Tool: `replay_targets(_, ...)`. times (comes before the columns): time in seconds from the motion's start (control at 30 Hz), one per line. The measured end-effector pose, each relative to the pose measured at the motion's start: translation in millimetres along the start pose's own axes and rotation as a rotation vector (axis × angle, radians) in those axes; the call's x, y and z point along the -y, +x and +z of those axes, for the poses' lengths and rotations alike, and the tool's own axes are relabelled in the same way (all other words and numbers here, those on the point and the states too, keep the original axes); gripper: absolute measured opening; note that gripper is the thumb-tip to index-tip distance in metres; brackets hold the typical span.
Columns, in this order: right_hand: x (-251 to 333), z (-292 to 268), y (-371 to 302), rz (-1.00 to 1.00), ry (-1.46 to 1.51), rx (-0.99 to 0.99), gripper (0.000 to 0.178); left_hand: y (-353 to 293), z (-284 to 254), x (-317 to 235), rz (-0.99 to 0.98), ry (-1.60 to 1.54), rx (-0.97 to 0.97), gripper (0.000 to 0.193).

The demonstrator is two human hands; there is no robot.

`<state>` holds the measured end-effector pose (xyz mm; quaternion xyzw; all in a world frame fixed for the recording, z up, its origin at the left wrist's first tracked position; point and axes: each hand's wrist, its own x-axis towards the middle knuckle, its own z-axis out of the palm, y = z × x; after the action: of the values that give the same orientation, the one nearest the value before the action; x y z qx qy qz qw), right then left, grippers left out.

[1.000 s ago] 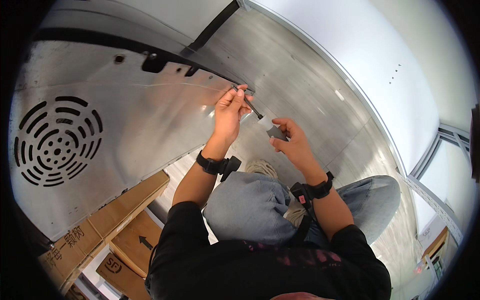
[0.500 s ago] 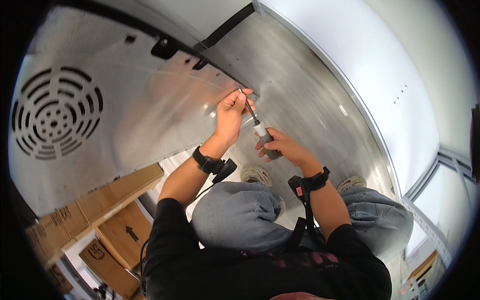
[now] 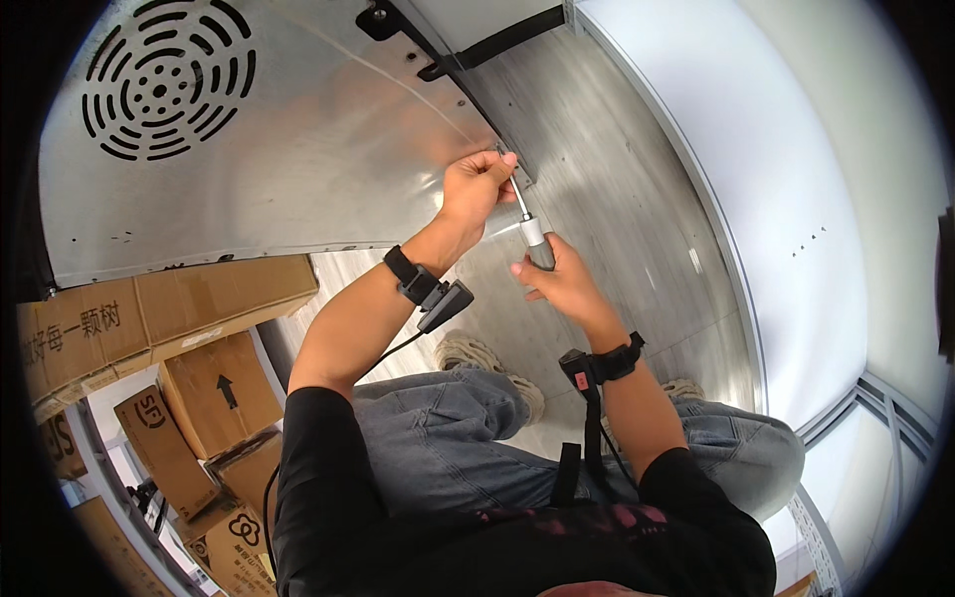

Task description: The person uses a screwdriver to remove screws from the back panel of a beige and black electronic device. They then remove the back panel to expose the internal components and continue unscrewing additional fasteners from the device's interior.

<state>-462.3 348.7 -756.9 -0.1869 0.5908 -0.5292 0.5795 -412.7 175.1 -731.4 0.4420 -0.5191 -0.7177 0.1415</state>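
My right hand (image 3: 567,281) is closed around the grey and white handle of a screwdriver (image 3: 538,242). Its metal shaft points up and away, toward the edge of a large silver metal panel (image 3: 328,149). There my left hand (image 3: 477,189) pinches the shaft close to its tip, against the panel's right edge near the corner. Whether a screw sits at the tip is hidden by the fingers. Small holes run along that edge, and a round slotted vent (image 3: 159,92) is cut into the panel at the upper left.
Brown cardboard boxes (image 3: 224,393) are stacked at the lower left, below the panel. A white wall panel (image 3: 736,129) with a metal rail rises on the right. Grey wood-look floor (image 3: 617,199) lies between. My bent knees are close below my hands, and black straps circle both wrists.
The view has shifted, so the panel sits higher and more boxes show. Both hands have moved up slightly with the screwdriver, its tip now at the panel's edge.
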Motion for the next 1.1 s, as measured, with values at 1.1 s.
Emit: replay_targets(1.1,-16,-18,-1,-0.046,-0.096,0.128,0.049,-8,1,5,0.067,0.003,-0.037,0.015)
